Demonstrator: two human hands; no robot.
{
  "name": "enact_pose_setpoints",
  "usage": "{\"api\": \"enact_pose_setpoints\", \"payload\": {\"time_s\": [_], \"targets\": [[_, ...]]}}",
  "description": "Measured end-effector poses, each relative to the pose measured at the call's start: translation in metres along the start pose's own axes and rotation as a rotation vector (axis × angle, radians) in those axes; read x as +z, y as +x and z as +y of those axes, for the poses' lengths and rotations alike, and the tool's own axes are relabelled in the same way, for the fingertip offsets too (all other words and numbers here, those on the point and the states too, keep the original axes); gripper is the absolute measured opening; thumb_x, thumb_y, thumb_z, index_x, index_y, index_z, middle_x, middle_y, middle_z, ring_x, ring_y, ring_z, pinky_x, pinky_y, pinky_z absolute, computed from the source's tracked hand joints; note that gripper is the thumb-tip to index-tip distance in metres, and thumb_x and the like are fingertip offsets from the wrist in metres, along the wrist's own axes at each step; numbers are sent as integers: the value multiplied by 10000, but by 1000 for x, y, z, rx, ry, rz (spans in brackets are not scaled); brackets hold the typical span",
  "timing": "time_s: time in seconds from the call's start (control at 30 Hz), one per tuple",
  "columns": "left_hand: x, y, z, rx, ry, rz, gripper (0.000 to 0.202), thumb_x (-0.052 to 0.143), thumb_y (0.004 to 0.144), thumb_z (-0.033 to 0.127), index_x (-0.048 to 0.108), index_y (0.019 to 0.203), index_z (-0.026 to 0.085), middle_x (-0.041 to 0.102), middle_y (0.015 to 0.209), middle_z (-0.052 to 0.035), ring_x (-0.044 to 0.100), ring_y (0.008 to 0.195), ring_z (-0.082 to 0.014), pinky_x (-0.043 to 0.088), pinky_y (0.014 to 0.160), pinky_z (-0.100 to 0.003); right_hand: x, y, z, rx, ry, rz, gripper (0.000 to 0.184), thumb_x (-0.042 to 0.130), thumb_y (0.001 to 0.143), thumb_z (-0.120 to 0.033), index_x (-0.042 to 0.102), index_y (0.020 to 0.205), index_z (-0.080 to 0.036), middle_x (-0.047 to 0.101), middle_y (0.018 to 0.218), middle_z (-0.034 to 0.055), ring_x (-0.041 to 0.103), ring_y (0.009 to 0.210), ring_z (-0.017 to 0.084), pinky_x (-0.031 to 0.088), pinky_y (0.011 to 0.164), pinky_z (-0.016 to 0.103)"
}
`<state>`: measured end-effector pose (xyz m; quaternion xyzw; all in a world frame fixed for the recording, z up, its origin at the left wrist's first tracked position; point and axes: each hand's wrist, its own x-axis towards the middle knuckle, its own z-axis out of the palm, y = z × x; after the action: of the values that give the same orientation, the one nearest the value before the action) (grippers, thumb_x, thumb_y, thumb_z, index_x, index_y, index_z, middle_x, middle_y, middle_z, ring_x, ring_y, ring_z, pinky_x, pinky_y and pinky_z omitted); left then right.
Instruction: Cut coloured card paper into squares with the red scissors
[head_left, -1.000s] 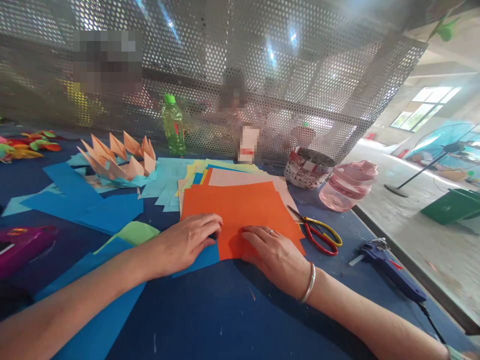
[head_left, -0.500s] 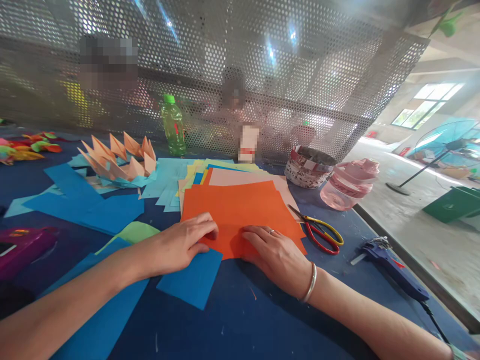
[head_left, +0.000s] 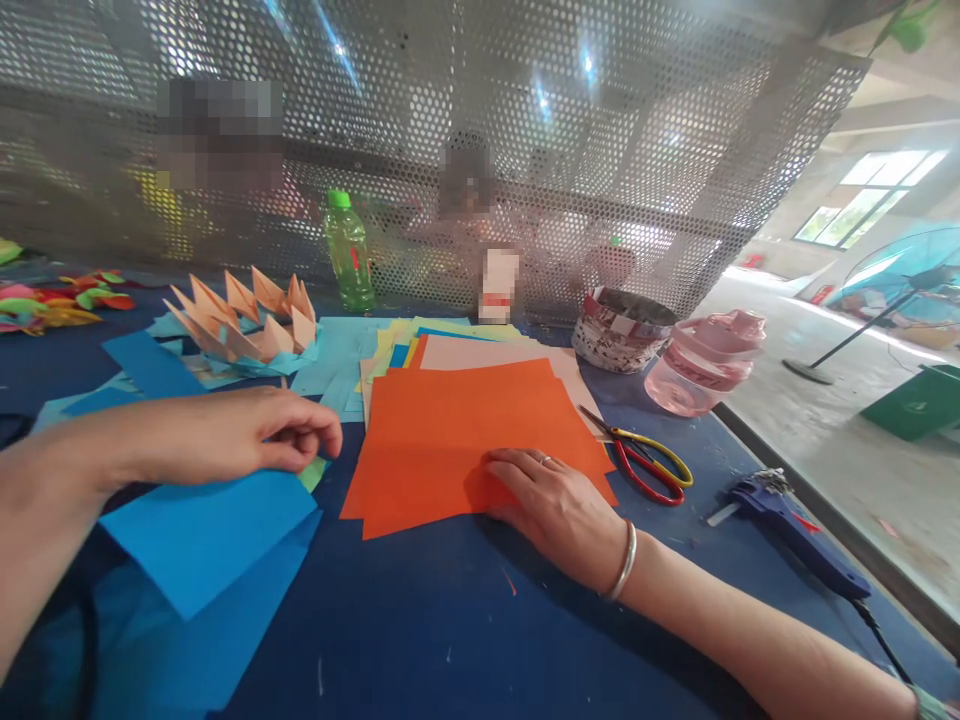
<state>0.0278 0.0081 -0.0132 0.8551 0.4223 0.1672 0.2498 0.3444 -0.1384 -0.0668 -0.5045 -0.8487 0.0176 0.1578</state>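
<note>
My left hand pinches the corner of a blue paper sheet and holds it over other blue sheets at the left. My right hand lies flat, fingers spread, on the near right corner of an orange sheet. That orange sheet tops a stack of coloured paper in the middle of the dark blue table.
Red-and-yellow scissors lie right of the stack, a blue glue gun nearer the table's right edge. A woven basket, a pink jar, a green bottle and folded orange paper shapes stand behind. People sit beyond the perforated metal screen.
My left hand drew a blue sheet out from under the orange stack and carried it left over the other blue sheets. My right hand stayed pressing the orange sheet.
</note>
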Motion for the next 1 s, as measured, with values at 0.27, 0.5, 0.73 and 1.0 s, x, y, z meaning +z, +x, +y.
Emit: {"api": "enact_pose_setpoints", "payload": {"time_s": [0.27, 0.5, 0.73, 1.0], "targets": [[21, 16, 21, -21, 145, 82, 328, 540, 820, 435, 696, 1018, 226, 749, 1005, -70, 666, 792, -219, 497, 714, -316, 1, -1, 1, -5, -9, 6, 298, 642, 908, -257, 566, 1171, -138, 642, 1251, 140, 626, 1126, 281, 565, 915, 449], [45, 45, 3, -9, 257, 105, 548, 425, 863, 435, 549, 1291, 117, 537, 1410, -199, 490, 1286, -342, 381, 1043, -477, 2, -1, 0, -15, -11, 30, 282, 641, 910, -261, 567, 1166, -171, 653, 1230, 139, 635, 1114, 274, 570, 897, 443], [60, 62, -11, -35, 261, 113, 558, 532, 784, 487, 580, 1226, 150, 577, 1326, -191, 499, 1259, -370, 383, 1038, -502, 2, -1, 1, -16, -30, 23, 278, 631, 917, -271, 574, 1163, -157, 653, 1230, 140, 640, 1100, 265, 570, 896, 427], [53, 67, -7, -178, -32, 214, 464, 670, 623, 484, 663, 972, 178, 689, 783, -53, 671, 796, -275, 521, 734, -376, 4, -2, 2, -9, -27, 13, 282, 626, 923, -284, 563, 1166, -155, 652, 1223, 128, 631, 1102, 268, 559, 890, 420]]}}
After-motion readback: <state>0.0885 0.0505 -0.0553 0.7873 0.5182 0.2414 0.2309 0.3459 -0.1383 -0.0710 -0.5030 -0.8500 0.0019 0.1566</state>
